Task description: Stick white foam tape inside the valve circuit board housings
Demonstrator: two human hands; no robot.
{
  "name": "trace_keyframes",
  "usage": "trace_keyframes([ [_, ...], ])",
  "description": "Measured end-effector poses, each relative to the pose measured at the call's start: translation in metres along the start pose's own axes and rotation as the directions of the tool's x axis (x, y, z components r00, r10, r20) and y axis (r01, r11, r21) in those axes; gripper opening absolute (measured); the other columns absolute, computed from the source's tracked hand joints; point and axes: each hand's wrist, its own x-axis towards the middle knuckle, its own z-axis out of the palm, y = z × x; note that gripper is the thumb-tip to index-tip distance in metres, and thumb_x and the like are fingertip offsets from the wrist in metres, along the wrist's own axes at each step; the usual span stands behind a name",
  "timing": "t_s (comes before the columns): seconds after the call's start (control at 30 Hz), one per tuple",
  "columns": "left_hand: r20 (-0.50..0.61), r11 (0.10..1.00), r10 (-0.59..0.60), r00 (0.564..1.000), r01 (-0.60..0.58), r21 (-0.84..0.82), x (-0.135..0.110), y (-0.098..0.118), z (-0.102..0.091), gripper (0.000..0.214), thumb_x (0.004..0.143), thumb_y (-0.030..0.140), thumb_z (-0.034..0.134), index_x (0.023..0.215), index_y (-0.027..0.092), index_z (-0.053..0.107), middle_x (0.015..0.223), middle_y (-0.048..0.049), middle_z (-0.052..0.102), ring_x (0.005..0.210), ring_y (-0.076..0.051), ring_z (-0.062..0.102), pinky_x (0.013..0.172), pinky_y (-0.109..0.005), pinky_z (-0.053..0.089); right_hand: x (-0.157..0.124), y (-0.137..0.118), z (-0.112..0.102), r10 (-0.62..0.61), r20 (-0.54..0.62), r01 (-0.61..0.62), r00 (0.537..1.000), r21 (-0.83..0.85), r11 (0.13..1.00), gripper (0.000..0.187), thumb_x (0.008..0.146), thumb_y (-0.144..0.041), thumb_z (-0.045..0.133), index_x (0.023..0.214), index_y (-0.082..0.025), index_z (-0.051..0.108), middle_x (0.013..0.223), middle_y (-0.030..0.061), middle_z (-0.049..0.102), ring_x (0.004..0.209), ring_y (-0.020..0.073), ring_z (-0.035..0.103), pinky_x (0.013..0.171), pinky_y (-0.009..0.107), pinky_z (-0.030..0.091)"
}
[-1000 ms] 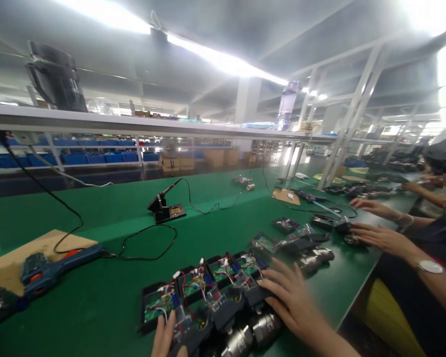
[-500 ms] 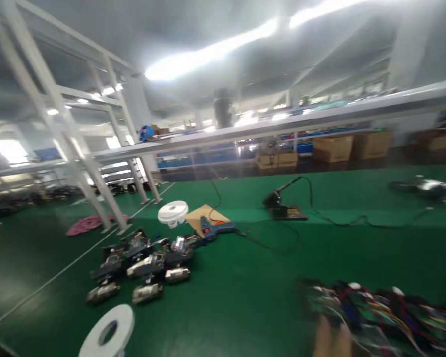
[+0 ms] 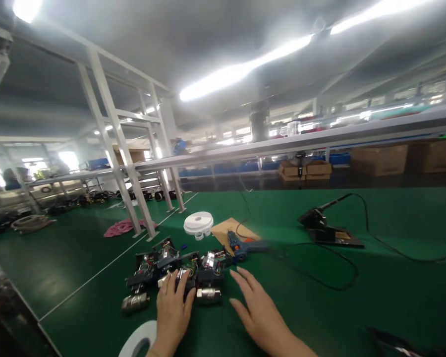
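Left grip [image 3: 173, 308], lower centre: fingers over the middle circuit-board assembly [image 3: 194, 266], clamping not discernible. Right grip [image 3: 258, 312], fingers apart: farther off, assembly to its upper left.

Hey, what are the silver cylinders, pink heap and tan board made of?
Silver cylinders: likely shiny metal, from bright glints. Pink heap: probably matte cloth, from its rumpled shape. Tan board: dull finish, flat plain face, so cardboard or wood.

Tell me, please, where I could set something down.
The bench looks bare between the right hand, cable and dark item at lower right; also left of the white line, below the pink cloth. It's crowded around the left hand: assemblies, glue gun, white ring.
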Motion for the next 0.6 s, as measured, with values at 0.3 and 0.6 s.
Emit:
trace_keyframes([
  [0.3,-0.08,1.0,0.0,0.997,-0.001,-0.013,-0.015,0.002,0.024,0.035,0.102,0.034,0.041,0.121,0.018,0.065,0.134,-0.0149,0.052,0.133,-0.039,0.043,0.099,-0.063,0.053,0.057,-0.012,0.046,-0.138,-0.068,0.121,0.988,-0.207,0.971,0.028,0.088,-0.01,0.065,0.114,-0.017,0.067,0.123,0.0166,0.065,0.1,0.0287,0.072,0.083,0.037,0.062],
  [0.6,-0.007,0.992,-0.064,0.998,0.063,-0.107,-0.005,0.017,-0.011,0.046,0.102,0.042,0.039,0.13,0.012,0.06,0.143,-0.0217,0.045,0.137,-0.045,0.038,0.107,-0.068,0.043,-0.079,0.0,0.016,-0.377,-0.149,0.306,0.914,-0.355,0.883,0.031,0.103,-0.034,0.045,0.115,-0.016,0.067,0.095,0.0176,0.074,0.075,0.0292,0.075,0.06,0.036,0.064],
])
